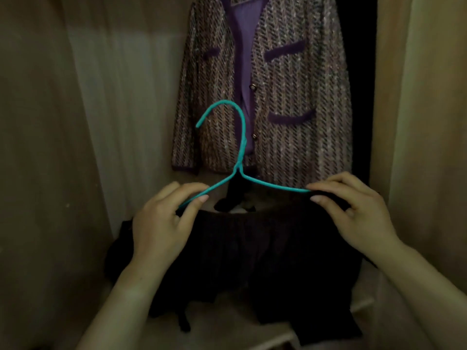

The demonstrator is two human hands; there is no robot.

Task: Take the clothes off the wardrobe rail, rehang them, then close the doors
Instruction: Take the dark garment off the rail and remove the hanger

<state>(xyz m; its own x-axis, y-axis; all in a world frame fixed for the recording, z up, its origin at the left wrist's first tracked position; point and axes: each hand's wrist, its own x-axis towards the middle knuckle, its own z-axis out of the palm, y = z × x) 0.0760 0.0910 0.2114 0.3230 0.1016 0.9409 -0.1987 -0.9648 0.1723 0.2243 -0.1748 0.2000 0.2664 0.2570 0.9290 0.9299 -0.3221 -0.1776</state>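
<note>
Dark pleated garment (252,248) held near centre, low inside wardrobe, draped under teal wire hanger (244,140). Hanger's left arm pinched by left hand (161,223); dark fabric over hanger's right end pinched by right hand (353,210). Purple-trimmed tweed jacket (290,97) hung far centre, directly behind hanger hook. Pale wardrobe wall (38,147) seen at left.

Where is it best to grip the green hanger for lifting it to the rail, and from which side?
Grip the hanger at its bare twisted neck, probably from the right: the neck stands upright, the hook opens leftward, and the garment hangs at the arm ends.
</note>
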